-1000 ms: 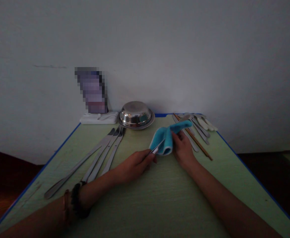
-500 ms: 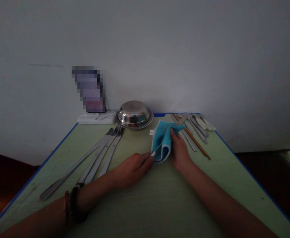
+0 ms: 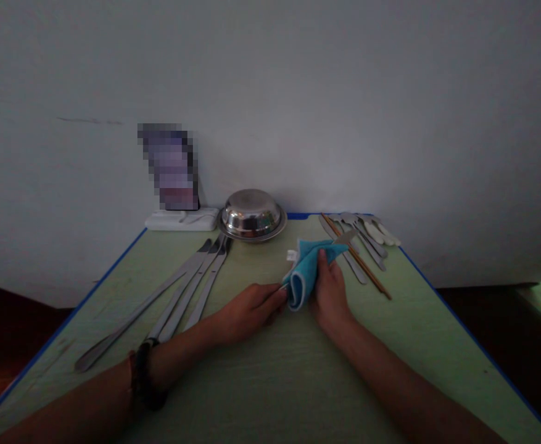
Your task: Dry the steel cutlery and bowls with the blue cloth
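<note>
My left hand (image 3: 256, 311) is closed on the near end of a slim table knife (image 3: 345, 237). Its blade tip pokes out past the far side of a blue cloth (image 3: 305, 274) with a pale edge and a white tag. The middle of the knife is hidden in the cloth's folds. My right hand (image 3: 332, 293) grips the cloth around the knife, thumb on top. Both hands are just above the table, close together.
Long steel cutlery (image 3: 189, 290) lies at left, by my left forearm. Behind stands an upturned steel bowl (image 3: 252, 213), beside a blurred screen (image 3: 173, 172) on a white base (image 3: 180, 220). Wooden chopsticks (image 3: 367, 268), steel cutlery (image 3: 372, 245) and white-handled pieces (image 3: 381, 234) lie at right.
The cloth has been folded more tightly round the knife, hiding the shaft that showed near my left hand. Cloth and right hand have shifted slightly down toward me.
</note>
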Demonstrator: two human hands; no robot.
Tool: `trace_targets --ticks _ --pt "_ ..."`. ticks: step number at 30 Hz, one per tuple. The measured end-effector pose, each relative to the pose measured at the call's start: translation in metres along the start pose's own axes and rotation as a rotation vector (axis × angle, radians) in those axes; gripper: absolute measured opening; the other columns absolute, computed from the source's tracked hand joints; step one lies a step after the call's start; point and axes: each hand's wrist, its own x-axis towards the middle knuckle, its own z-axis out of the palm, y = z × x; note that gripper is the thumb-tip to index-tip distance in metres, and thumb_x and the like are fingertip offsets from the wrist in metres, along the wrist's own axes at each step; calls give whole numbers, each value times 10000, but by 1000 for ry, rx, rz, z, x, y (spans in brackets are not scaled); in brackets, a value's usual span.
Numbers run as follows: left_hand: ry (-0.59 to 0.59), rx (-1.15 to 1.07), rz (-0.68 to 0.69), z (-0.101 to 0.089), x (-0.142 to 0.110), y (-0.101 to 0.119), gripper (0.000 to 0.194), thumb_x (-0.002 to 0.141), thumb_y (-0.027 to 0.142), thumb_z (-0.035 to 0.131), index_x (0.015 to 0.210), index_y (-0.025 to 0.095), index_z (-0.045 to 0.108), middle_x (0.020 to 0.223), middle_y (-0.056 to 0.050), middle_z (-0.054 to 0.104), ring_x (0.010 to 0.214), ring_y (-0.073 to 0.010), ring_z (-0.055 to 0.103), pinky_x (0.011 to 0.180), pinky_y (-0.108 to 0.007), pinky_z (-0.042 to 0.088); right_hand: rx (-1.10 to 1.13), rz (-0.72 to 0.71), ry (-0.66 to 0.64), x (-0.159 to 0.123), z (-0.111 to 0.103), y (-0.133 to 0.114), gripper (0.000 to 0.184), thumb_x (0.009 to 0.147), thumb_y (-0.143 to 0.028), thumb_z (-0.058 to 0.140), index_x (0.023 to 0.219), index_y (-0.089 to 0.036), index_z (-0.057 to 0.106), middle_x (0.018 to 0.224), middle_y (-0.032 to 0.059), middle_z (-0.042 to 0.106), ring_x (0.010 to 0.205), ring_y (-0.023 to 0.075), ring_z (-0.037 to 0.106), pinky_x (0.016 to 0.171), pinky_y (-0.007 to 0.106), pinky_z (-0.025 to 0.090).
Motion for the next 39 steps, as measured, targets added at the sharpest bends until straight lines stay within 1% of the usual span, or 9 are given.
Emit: trace_targets --ticks 4,10,15,20,27,30,33,36,39 --pt "18 122 19 1 0 5 347 917 333 292 641 177 433 565 42 433 519 -102 424 534 -226 328 -50 -4 -53 -14 10 9 289 729 -497 565 736 -210 534 584 -68 513 525 94 467 521 221 393" --pt "-13 367 122 4 -4 9 352 940 341 251 729 177 480 586 32 445 537 -119 466 564 -251 329 143 13 93 10 2 -29 221 759 -412 551 694 -205 509 533 -71 520 487 100 502 517 240 437" --pt "-49 357 150 3 -6 7 355 943 358 239 735 181 467 612 27 460 581 -127 485 602 -252 354 276 -51 124 33 -13 -47 240 774 -414 534 673 -203 485 482 -70 505 427 93 498 472 245 453" --pt "-23 207 95 2 -6 3 401 937 393 227 686 179 455 592 33 456 554 -114 455 576 -238 356 256 -50 133 32 -17 -33 276 741 -474 550 696 -218 458 513 -78 516 439 94 522 484 257 478" --pt "4 59 48 4 -2 1 406 933 397 239 654 177 436 568 45 441 524 -99 433 549 -226 344 156 141 -23 -8 15 -3 319 727 -539 525 749 -224 485 562 -50 562 478 117 539 489 270 463" --pt "0 41 52 3 -3 1 402 932 397 248 648 178 429 572 47 435 531 -96 433 558 -221 349 240 193 -37 -4 16 -18 317 747 -528 511 702 -216 477 512 -57 523 433 105 496 452 256 428" --pt "-37 52 78 2 -4 1 411 932 403 245 645 178 433 572 47 433 532 -96 431 564 -219 351 377 144 4 10 2 -47 332 791 -458 483 584 -206 416 421 -73 435 373 75 413 398 215 363" --pt "-80 54 111 1 -5 1 407 934 405 235 661 180 436 580 45 440 538 -96 429 563 -215 352 460 130 -44 21 -14 -71 424 857 -442 342 510 -201 388 373 -58 383 342 59 359 366 198 299" --pt "-103 48 111 0 -6 0 410 937 402 231 666 179 444 585 43 447 546 -96 436 574 -210 360 487 64 -60 26 -23 -81 450 874 -430 285 506 -201 405 384 -50 382 359 49 375 375 187 293"
